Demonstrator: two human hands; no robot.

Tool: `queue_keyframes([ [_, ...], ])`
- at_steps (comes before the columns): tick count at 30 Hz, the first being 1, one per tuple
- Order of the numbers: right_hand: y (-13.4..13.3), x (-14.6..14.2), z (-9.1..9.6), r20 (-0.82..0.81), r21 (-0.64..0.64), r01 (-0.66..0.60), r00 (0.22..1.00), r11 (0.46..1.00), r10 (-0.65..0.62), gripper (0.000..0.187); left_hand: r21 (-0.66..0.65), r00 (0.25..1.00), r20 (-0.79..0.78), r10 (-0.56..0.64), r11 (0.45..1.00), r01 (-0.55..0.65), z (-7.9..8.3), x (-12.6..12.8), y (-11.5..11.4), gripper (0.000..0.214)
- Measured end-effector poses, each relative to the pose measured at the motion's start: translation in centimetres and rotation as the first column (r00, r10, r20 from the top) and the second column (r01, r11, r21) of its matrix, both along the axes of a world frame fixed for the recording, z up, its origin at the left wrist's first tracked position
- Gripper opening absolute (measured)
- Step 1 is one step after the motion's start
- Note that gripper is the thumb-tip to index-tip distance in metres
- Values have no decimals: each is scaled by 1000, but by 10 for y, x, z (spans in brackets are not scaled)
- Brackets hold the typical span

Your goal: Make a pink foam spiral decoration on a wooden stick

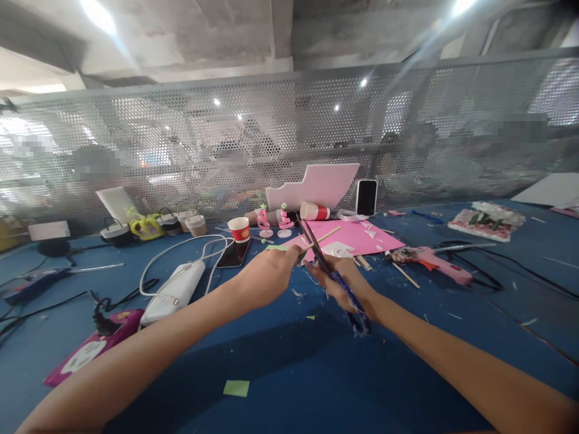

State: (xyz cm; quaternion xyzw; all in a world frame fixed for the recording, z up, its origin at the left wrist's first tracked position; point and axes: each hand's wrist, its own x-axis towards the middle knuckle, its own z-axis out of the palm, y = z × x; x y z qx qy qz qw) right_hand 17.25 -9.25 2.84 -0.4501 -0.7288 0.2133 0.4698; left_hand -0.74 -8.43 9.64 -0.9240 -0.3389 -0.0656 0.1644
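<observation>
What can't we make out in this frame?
All in the head view:
- Near end of the thin stick: hidden inside the left hand.
- Whether the scissors touch the stick: they overlap along one line of sight.
- Part of the right hand: covered by the scissors.
- Details behind the mesh screen: blurred and broken up by its holes.
- White sheet, far right: cut off by the picture edge.

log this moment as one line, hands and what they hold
left hand: holds thin stick; right hand: holds scissors; stick: crosses blades in view; pink sheet: on table beyond hands
</observation>
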Motion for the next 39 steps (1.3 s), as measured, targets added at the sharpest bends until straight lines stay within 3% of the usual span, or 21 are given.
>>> queue_keyframes([
  [5, -1, 1, 3, 6, 14, -8, 1000, 1000, 8, 32, 11, 999, 8, -43, 999, 43, -4, -4, 9, 36],
  [10, 1, -1, 1, 42, 24, 39, 998, 999, -40, 31, 35, 994, 91, 58, 998, -61, -3, -2, 7, 35],
  [12, 1, 0, 1, 44, 41, 48, 998, 998, -50, 30, -51, 978, 185, 94, 995, -86, 1, 1, 3, 30],
  [14, 0, 1, 2, 61, 83, 57, 996, 995, -62, 28, -312, 944, 297, 145, 949, -48, 7, 1, 2, 25],
  [15, -1, 2, 3, 76, 107, 60, 995, 992, -68, 26, -490, 918, 347, 189, 872, 5, 10, 1, 2, 24],
  [17, -3, 3, 6, 94, 147, 71, 992, 987, -86, 23, -784, 856, 421, 301, 596, 176, 15, -2, 7, 24],
  [19, -4, 3, 8, 86, 150, 74, 992, 986, -88, 20, -890, 799, 447, 403, 293, 351, 17, -7, 14, 26],
  [21, -4, 2, 7, 52, 125, 59, 996, 990, -66, 21, -883, 773, 438, 458, 59, 466, 17, -13, 23, 28],
  [24, -4, 1, 5, -24, 72, -5, 1000, 997, 7, 24, -811, 763, 438, 475, -157, 563, 12, -18, 35, 26],
  [26, -3, 0, 4, -47, 38, -46, 998, 998, 48, 26, -770, 774, 436, 459, -255, 585, 8, -19, 41, 22],
  [28, -3, 0, 3, -29, 19, -55, 998, 998, 56, 28, -763, 802, 412, 433, -317, 563, 5, -20, 45, 19],
  [30, -3, 1, 3, 5, 12, -43, 999, 999, 43, 28, -792, 820, 387, 422, -303, 530, 4, -20, 46, 17],
  [31, -2, 1, 3, 13, 11, -30, 999, 999, 30, 27, -814, 820, 382, 426, -265, 517, 4, -20, 46, 15],
  [37, -1, 3, 3, 61, 34, 6, 998, 999, -8, 27, -902, 802, 416, 430, 83, 423, 7, -15, 35, 15],
  [39, -2, 4, 3, 68, 43, 13, 998, 999, -16, 29, -891, 800, 453, 393, 237, 388, 8, -14, 32, 17],
])
